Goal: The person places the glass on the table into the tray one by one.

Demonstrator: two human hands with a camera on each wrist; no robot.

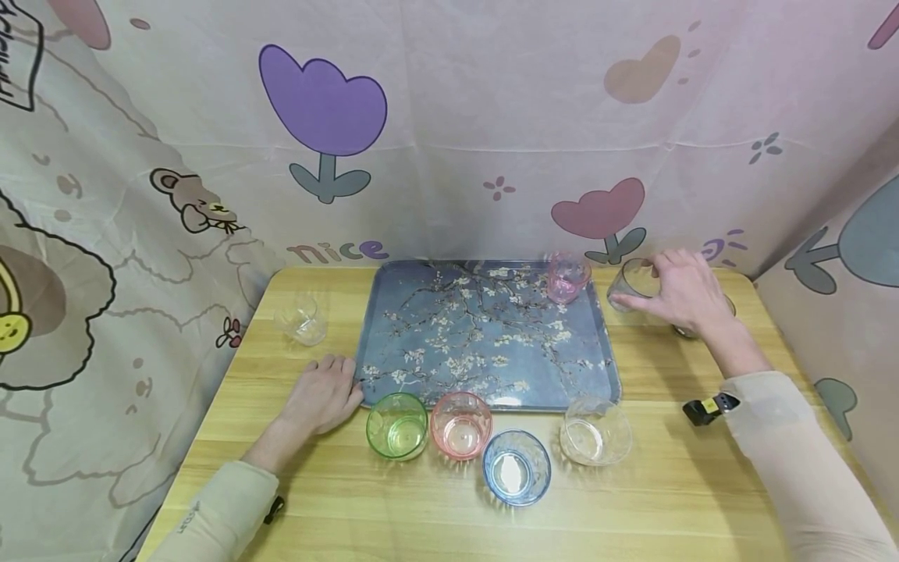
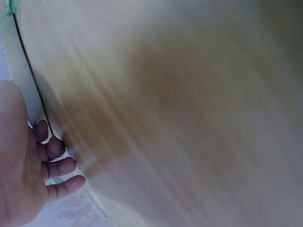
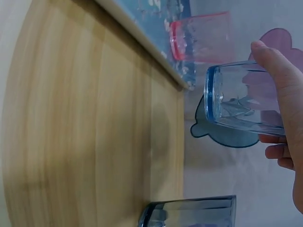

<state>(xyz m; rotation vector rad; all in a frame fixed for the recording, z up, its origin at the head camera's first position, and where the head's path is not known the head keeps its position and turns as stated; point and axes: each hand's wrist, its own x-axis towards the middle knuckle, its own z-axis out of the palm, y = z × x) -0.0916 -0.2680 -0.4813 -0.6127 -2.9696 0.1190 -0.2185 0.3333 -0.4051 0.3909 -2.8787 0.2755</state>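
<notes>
My right hand (image 1: 681, 290) holds a smoky blue-grey drinking glass (image 1: 634, 287) between thumb and fingers, just right of the tray (image 1: 382, 312). In the right wrist view this glass (image 3: 236, 97) is raised above the tabletop, base toward the table. A second dark glass (image 3: 189, 213) stands nearby, partly hidden behind my right wrist in the head view. Upright on the tray's back right corner is a pink glass (image 1: 567, 279). My left hand (image 1: 321, 394) rests on the table against the tray's front left corner, holding nothing, fingers loosely bent.
Along the tray's front edge stand a green bowl (image 1: 397, 426), a red bowl (image 1: 461, 426), a blue bowl (image 1: 517, 468) and a clear bowl (image 1: 595, 433). A clear glass (image 1: 307, 324) is left of the tray. Patterned cloth (image 1: 449, 195) hangs behind the table.
</notes>
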